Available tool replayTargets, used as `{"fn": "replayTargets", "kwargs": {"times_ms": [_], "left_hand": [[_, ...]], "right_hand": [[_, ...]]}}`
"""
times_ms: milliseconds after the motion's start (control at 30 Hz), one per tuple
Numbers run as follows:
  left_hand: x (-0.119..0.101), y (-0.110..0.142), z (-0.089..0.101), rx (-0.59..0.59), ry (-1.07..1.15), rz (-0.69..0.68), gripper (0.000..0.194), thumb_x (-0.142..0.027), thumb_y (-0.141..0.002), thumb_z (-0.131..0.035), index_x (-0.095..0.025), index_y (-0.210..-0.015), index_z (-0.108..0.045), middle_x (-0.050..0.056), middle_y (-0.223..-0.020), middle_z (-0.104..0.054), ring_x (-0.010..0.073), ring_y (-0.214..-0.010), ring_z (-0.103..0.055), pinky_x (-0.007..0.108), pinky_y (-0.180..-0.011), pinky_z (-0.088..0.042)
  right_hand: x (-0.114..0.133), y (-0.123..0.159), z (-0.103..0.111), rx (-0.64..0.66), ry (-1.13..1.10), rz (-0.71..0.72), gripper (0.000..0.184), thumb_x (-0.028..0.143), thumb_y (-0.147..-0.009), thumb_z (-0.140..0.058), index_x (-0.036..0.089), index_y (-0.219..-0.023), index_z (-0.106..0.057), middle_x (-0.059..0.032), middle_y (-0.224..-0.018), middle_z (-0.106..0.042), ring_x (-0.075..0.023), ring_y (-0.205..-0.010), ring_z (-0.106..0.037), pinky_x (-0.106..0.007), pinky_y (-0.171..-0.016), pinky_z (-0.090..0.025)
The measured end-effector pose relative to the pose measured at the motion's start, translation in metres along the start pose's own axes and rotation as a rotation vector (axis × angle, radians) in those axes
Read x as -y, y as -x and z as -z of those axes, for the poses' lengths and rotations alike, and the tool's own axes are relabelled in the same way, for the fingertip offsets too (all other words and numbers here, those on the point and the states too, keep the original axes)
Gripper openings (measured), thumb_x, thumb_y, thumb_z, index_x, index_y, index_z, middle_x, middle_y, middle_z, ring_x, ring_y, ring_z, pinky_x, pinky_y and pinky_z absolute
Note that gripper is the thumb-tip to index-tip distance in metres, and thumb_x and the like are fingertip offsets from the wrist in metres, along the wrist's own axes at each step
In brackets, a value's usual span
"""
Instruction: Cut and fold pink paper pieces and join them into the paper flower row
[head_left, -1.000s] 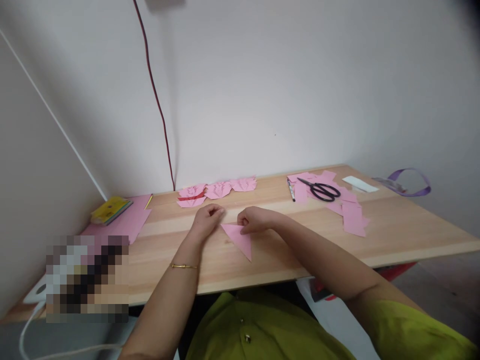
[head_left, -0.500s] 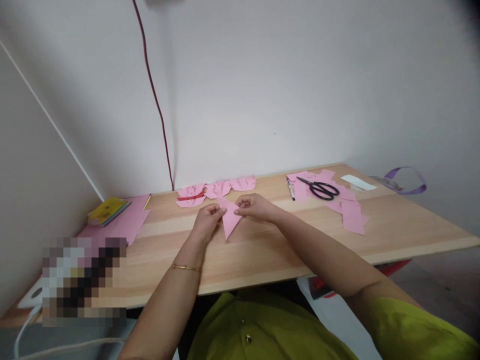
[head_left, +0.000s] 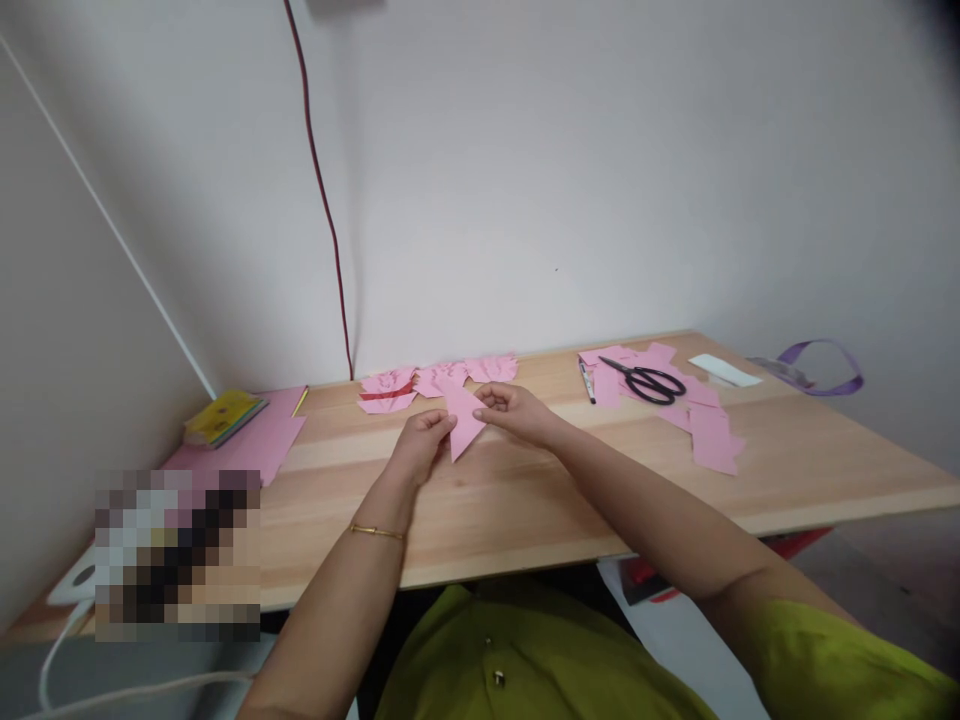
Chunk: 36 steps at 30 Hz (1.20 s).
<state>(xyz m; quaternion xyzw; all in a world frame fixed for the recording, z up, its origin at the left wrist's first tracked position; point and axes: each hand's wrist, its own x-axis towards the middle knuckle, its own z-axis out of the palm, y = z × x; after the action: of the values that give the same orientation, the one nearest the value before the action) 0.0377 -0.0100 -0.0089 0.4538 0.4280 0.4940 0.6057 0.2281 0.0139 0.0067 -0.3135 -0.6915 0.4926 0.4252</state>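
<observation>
A folded piece of pink paper (head_left: 464,424), pointed at its lower end, is held up over the table between my two hands. My left hand (head_left: 425,440) pinches its left edge between thumb and fingers. On the other side my right hand (head_left: 516,412) grips the right edge, with the thumb in front and the fingers curled. Just behind the paper lie several cut pink paper pieces (head_left: 441,378) with creased or marked surfaces, and a red strip (head_left: 388,391) crosses the left ones.
Black-handled scissors (head_left: 654,385) rest on pink paper scraps (head_left: 712,437) at the right, beside a pen (head_left: 586,382). A white strip (head_left: 725,370) and purple ribbon (head_left: 821,366) are farther right. At left, a yellow pack (head_left: 225,417) sits on pink sheets (head_left: 279,448).
The pink paper has tilted and turned a little between my hands, its lower point now higher. Both hands keep their grip. The whole view has shifted slightly.
</observation>
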Motion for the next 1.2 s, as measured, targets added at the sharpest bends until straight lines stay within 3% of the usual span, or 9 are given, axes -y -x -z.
{"fn": "replayTargets", "kwargs": {"times_ms": [133,300,500,767,1200], "left_hand": [[-0.005,0.002,-0.004,0.022,0.088,0.059,0.028,-0.032,-0.061,-0.078,-0.012,-0.075,-0.063,0.002,-0.065,-0.065,0.0125,-0.055,-0.060,0.026,-0.057,-0.050],[-0.008,0.003,-0.005,0.081,0.159,0.083,0.021,-0.029,-0.070,-0.071,-0.012,-0.078,-0.060,0.007,-0.070,-0.068,0.0182,-0.055,-0.064,0.032,-0.053,-0.054],[-0.012,0.005,0.001,0.186,0.201,0.220,0.036,-0.041,-0.087,-0.055,-0.008,-0.099,-0.063,0.016,-0.089,-0.071,0.0221,-0.067,-0.070,0.031,-0.056,-0.057],[-0.009,0.004,0.001,0.145,0.141,0.214,0.017,-0.018,-0.082,-0.061,-0.005,-0.092,-0.064,0.014,-0.080,-0.069,0.0161,-0.061,-0.067,0.018,-0.045,-0.048],[-0.003,0.003,0.001,0.108,0.013,0.215,0.012,-0.020,-0.078,-0.068,-0.010,-0.083,-0.069,0.011,-0.079,-0.072,0.0146,-0.064,-0.067,0.018,-0.050,-0.048]], "right_hand": [[-0.002,0.002,-0.008,0.015,-0.031,0.084,0.024,0.029,-0.076,-0.065,0.018,-0.097,-0.062,-0.0017,-0.094,-0.062,-0.0136,-0.085,-0.057,-0.027,-0.079,-0.044],[-0.005,0.002,-0.011,-0.004,0.054,0.057,0.012,0.023,-0.077,-0.058,0.017,-0.082,-0.066,-0.0025,-0.085,-0.062,-0.0143,-0.079,-0.057,-0.027,-0.075,-0.043],[-0.010,0.000,-0.005,-0.065,0.260,0.214,0.016,0.017,-0.078,-0.054,0.018,-0.078,-0.070,-0.0032,-0.081,-0.061,-0.0144,-0.079,-0.056,-0.028,-0.076,-0.042],[-0.017,0.000,-0.002,-0.034,0.314,0.277,0.018,0.017,-0.081,-0.053,0.020,-0.076,-0.071,-0.0030,-0.080,-0.058,-0.0137,-0.079,-0.055,-0.028,-0.076,-0.043],[-0.025,-0.003,0.008,0.113,0.245,0.215,0.015,0.027,-0.081,-0.059,0.019,-0.078,-0.071,-0.0043,-0.088,-0.062,-0.0156,-0.086,-0.059,-0.030,-0.082,-0.044]]}}
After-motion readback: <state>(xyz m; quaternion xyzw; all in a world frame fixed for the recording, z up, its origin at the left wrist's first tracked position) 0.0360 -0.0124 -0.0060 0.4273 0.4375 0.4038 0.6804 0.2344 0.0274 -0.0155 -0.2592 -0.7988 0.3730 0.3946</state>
